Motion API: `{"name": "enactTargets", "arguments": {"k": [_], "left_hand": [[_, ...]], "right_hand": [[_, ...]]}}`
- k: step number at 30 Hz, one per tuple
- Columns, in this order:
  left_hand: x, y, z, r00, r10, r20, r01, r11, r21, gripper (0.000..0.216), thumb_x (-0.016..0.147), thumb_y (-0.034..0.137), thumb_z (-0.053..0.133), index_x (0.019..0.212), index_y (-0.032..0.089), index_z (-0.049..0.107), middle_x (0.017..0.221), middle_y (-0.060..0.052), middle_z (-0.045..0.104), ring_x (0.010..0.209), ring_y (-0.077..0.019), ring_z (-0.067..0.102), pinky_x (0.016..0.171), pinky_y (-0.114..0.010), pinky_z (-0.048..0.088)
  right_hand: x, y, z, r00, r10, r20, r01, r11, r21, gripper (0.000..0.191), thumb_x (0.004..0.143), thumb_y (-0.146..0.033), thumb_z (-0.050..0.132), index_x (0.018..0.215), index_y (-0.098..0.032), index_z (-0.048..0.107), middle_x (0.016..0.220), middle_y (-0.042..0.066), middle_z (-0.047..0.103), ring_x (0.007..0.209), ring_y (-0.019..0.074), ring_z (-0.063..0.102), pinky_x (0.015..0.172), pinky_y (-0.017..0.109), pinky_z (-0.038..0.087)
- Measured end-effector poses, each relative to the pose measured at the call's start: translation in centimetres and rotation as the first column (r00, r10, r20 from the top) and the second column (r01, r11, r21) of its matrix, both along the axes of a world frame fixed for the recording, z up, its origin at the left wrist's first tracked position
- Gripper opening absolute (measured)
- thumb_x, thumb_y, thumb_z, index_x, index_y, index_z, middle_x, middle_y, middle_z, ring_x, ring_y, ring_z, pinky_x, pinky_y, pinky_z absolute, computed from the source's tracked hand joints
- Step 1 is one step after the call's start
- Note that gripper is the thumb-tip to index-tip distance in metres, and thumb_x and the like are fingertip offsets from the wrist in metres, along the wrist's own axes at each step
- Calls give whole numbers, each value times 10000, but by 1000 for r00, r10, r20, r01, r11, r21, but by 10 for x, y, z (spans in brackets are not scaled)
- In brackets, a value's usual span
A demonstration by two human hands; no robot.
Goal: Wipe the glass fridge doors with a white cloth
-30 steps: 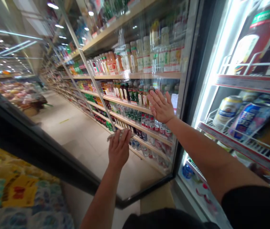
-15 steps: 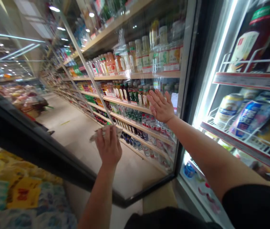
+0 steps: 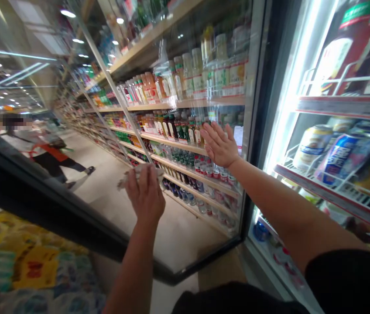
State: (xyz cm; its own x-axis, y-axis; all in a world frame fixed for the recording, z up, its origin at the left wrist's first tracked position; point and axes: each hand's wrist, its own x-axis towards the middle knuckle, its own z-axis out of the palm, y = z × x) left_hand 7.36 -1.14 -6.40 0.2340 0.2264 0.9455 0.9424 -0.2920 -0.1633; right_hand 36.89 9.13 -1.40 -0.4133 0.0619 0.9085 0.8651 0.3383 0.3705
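A glass door (image 3: 185,235) with a black frame stands swung out from a lit drinks fridge. My left hand (image 3: 145,192) presses a crumpled greyish cloth (image 3: 124,179) against the pane, its fingers over the cloth. To its right and higher up, my right hand (image 3: 220,146) lies flat on the same glass, fingers spread, holding nothing. Bottles on store shelves show through or in the pane behind both hands.
On the right, fridge shelves (image 3: 332,192) with wire rails carry cans (image 3: 312,146) and large bottles (image 3: 332,56). Yellow and green packs (image 3: 34,266) are piled at lower left. A person (image 3: 44,150) walks in the aisle at left.
My left hand has shifted slightly up and left with the cloth. The right hand stays flat in place. A person has come into view in the aisle at left.
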Motion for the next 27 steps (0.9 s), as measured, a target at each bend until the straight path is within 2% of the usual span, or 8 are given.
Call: {"name": "enactTargets", "arguments": {"k": [2,4,7,11,17,20,24,27], "left_hand": [[-7,0,21,996,40,74,-43,999,29,608,981,239,444,1560,128,297,1584,-188,347,1544,-309,110,1243,-543,154],[-7,-1,20,988,66,139,-69,997,21,613,987,249,428,1562,102,276,1606,-202,290,1544,-322,85,1238,-566,160],[1,-2,-20,986,77,149,-78,997,4,598,987,246,437,1553,104,304,1574,-205,354,1545,-316,97,1235,-546,176],[-7,-3,-60,992,8,-125,-14,999,-48,544,960,177,484,1501,208,437,1416,-122,578,1519,-263,242,1229,-449,224],[-35,-6,-12,983,65,173,-76,995,57,601,963,224,456,1541,108,338,1576,-211,344,1536,-341,132,1227,-581,176],[-26,-8,-27,980,69,184,-80,995,52,614,966,205,446,1555,111,300,1575,-218,339,1543,-329,103,1230,-578,163],[-15,-8,-68,999,13,-49,-14,1000,-6,586,947,162,500,1524,180,393,1439,-170,538,1528,-301,205,1225,-507,214],[-20,-7,-55,999,27,-26,-27,1000,13,584,946,173,507,1520,181,400,1459,-176,519,1520,-313,226,1221,-520,224]], "right_hand": [[0,1,0,1000,7,-2,-7,1000,-15,677,1022,-336,351,1621,-259,44,1625,-3,359,1552,172,198,1290,441,-40],[0,1,-1,1000,18,-4,-18,999,-28,681,1023,-336,354,1620,-265,35,1623,-2,364,1550,175,206,1288,443,-45],[0,1,0,1000,26,-5,-26,999,-20,682,1023,-340,359,1620,-264,37,1619,-1,373,1551,172,201,1287,440,-44],[-1,1,1,1000,12,0,-12,1000,4,674,1023,-347,342,1620,-252,45,1618,0,374,1554,165,186,1287,437,-38],[0,1,0,1000,12,-4,-13,1000,-24,675,1020,-329,350,1619,-261,46,1629,-4,354,1558,163,165,1288,442,-32],[0,1,-1,1000,20,-2,-20,999,-49,690,1017,-331,370,1619,-272,38,1638,-8,336,1559,169,161,1289,445,-39],[0,2,-1,1000,24,-5,-24,1000,-19,691,1014,-333,370,1619,-261,46,1636,-4,341,1565,159,123,1290,439,-44],[0,2,-1,1000,28,-4,-28,1000,-9,681,1017,-336,356,1619,-258,48,1631,-3,351,1565,155,125,1291,435,-39]]}}
